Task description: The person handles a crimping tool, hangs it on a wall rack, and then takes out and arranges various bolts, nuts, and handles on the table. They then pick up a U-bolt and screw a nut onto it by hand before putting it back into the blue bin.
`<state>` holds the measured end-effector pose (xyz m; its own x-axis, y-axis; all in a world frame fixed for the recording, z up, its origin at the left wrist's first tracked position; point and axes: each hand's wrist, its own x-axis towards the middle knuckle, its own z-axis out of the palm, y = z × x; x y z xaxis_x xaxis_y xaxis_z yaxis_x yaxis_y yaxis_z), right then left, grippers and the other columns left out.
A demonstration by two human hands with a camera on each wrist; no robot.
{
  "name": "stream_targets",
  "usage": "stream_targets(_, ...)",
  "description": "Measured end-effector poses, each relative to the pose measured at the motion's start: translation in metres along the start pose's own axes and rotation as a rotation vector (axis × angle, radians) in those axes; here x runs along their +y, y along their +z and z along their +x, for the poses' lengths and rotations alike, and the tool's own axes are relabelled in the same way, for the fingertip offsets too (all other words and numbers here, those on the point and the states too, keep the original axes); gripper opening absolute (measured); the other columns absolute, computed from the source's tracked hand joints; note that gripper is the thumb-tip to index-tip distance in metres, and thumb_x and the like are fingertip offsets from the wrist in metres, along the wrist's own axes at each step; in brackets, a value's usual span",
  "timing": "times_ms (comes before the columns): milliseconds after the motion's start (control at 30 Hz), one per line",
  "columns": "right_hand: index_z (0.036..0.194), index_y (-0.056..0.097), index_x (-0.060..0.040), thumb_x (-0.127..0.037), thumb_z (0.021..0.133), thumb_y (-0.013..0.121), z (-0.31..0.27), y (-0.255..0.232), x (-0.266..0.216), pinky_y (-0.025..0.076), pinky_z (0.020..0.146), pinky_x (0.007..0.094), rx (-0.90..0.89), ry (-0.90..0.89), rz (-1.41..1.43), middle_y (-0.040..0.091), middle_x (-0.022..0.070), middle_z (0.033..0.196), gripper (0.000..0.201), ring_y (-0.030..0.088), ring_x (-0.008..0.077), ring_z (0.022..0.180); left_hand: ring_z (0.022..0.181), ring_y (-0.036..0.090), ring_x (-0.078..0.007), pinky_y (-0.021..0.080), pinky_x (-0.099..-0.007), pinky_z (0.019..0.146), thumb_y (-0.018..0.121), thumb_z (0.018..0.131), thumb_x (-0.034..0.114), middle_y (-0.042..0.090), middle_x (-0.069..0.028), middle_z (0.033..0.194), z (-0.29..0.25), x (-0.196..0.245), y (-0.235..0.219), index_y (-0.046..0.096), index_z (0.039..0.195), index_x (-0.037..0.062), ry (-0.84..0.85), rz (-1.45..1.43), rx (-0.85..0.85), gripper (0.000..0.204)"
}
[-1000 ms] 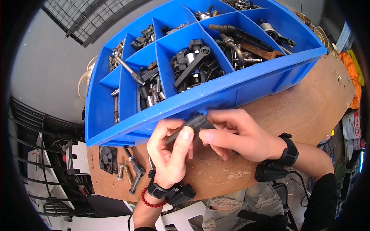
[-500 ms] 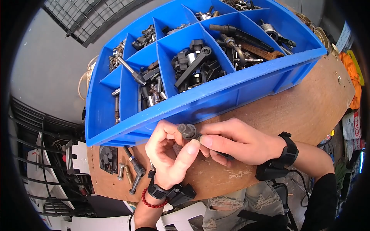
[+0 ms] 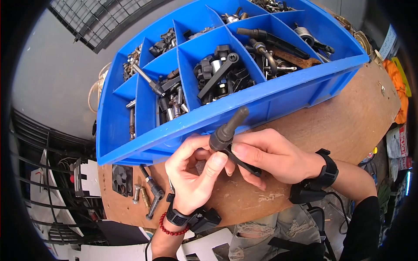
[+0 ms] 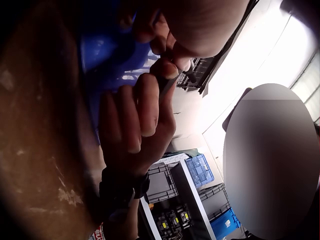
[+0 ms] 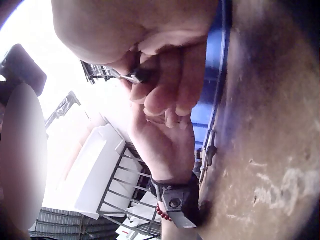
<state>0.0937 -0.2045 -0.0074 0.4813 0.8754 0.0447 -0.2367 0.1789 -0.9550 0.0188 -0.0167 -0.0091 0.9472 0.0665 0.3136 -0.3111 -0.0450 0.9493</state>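
A dark handle with a threaded stud is held between both hands in front of the blue bin, its stud tilted up and to the right. The left hand pinches its collar between thumb and fingers. The right hand grips the black lever part, which slants down to the right under its fingers. In the left wrist view the right hand is curled round the dark part. The right wrist view shows the part's dark end among the right hand's fingers, with the left hand beyond.
The blue divided bin stands behind the hands, full of handles, knobs and bolts. On the wooden table, at the left, lie a black fan, another lever handle and two bolts.
The dark handle has been turned between the hands: its stud first lay down to the left, then faced the head camera, and now points up and right. Both hands stay close together.
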Motion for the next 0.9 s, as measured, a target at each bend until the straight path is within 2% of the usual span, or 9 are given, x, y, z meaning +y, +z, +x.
stream_targets(67,0.094,0.06,-0.0033,-0.04,0.108,0.041,-0.001,-0.001,-0.006,0.036,0.046,0.0228,-0.011,0.031,0.0,0.049,-0.0008,0.055,0.044,0.046,0.0065,0.047,0.071,0.069,-0.0166,0.054,-0.0271,0.062,0.072,0.092,0.006,0.069,-0.0126,0.092,0.001,0.0,0.0,0.061,0.113,-0.0064,0.0,-0.047,0.001,0.026)
stream_targets(167,0.093,0.063,-0.0035,-0.04,0.108,0.042,-0.001,-0.002,-0.006,0.033,0.047,0.0231,0.008,0.058,0.007,0.046,-0.0022,0.057,0.045,0.042,0.0058,0.049,0.053,0.054,-0.0058,0.034,-0.0178,0.045,0.074,0.093,0.03,0.064,-0.0037,0.075,0.001,-0.004,0.009,0.059,0.111,-0.0043,0.055,0.019,0.091,0.041)
stream_targets(267,0.091,0.065,-0.0035,-0.039,0.107,0.045,-0.001,-0.002,-0.008,0.031,0.052,0.0237,0.056,0.034,-0.007,0.045,-0.0039,0.061,0.044,0.039,0.0047,0.056,0.051,0.052,-0.0052,0.034,-0.0181,0.045,0.075,0.092,0.032,0.064,-0.003,0.074,0.0,-0.002,0.012,0.059,0.11,-0.0039,0.075,0.004,0.123,0.043)
stream_targets(433,0.088,0.066,-0.0024,-0.035,0.106,0.052,-0.002,0.0,-0.013,0.03,0.058,0.0239,0.092,-0.025,-0.068,0.047,-0.0054,0.069,0.04,0.036,0.0033,0.066,0.05,0.051,-0.0052,0.034,-0.0186,0.045,0.077,0.089,0.034,0.064,-0.0035,0.074,0.001,0.0,0.009,0.059,0.109,-0.0037,0.06,-0.006,0.127,0.047)
stream_targets(500,0.089,0.066,-0.0018,-0.033,0.105,0.053,-0.001,0.0,-0.011,0.03,0.058,0.0237,0.099,-0.08,-0.107,0.047,-0.0053,0.07,0.038,0.036,0.003,0.067,0.059,0.057,-0.0094,0.042,-0.0222,0.054,0.078,0.088,0.026,0.067,-0.0069,0.08,0.001,0.001,0.004,0.061,0.109,-0.0047,0.047,-0.033,0.082,0.041)
stream_targets(567,0.091,0.066,-0.0011,-0.032,0.105,0.054,-0.001,0.0,-0.008,0.031,0.059,0.0236,0.1,-0.122,-0.138,0.048,-0.0049,0.072,0.036,0.037,0.0033,0.068,0.078,0.07,-0.0178,0.058,-0.0294,0.072,0.079,0.087,0.009,0.072,-0.0127,0.091,-0.002,0.002,-0.002,0.064,0.109,-0.0064,0.025,-0.078,0.014,0.03)
stream_targets(700,0.095,0.067,-0.0002,-0.029,0.105,0.055,0.001,0.003,-0.006,0.034,0.061,0.0239,0.11,-0.187,-0.136,0.05,-0.0039,0.076,0.033,0.04,0.0038,0.071,0.079,0.068,-0.0141,0.055,-0.0264,0.07,0.083,0.082,0.008,0.072,-0.0104,0.091,-0.004,0.001,-0.001,0.07,0.101,-0.0045,0.06,-0.007,0.1,0.026)
stream_targets(900,0.097,0.066,0.0001,-0.029,0.105,0.055,0.001,0.003,-0.008,0.037,0.064,0.0251,0.088,-0.061,-0.08,0.053,-0.0026,0.078,0.032,0.043,0.0049,0.073,0.071,0.062,-0.0093,0.049,-0.0225,0.064,0.087,0.078,0.009,0.07,-0.0077,0.087,0.0,-0.001,0.0,0.072,0.096,-0.0022,0.133,0.008,0.164,0.025)
